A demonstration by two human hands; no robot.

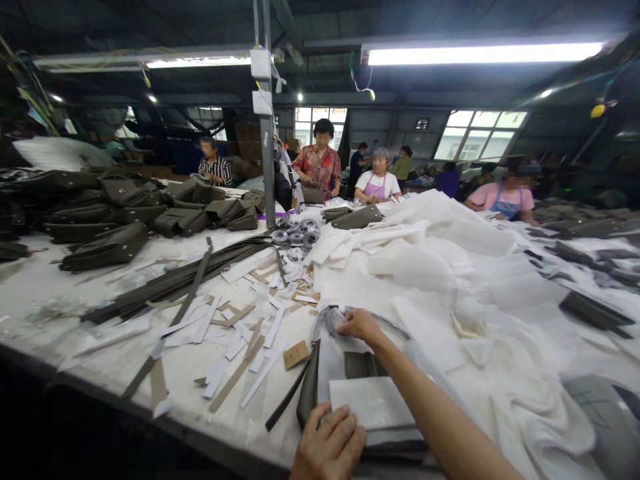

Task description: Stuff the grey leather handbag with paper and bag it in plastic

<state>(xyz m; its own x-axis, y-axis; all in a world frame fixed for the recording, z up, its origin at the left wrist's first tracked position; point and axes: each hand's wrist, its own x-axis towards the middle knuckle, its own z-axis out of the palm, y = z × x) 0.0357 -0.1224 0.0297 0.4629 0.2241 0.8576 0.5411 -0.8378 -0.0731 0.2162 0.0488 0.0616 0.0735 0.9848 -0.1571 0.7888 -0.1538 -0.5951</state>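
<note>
Directly before me lies a dark olive bag (309,390), partly covered by clear plastic and a white rectangular sheet (373,402). My left hand (330,443) rests flat at the near left edge of the bag and sheet, fingers stretched out. Beyond the sheet, my right hand (361,327) has its fingers closed on a rolled grey strap (332,321) that looks wrapped in plastic. My right forearm crosses over the bag and hides part of it. A dark strap end (285,403) sticks out to the left of the bag.
Paper and card strips (237,373) and a brown tag (296,355) litter the table to the left. Long dark straps (175,287) and finished-looking bags (107,247) lie beyond. White sheets (440,267) heap up at right. A metal post (267,167) rises behind; several people sit or stand further back.
</note>
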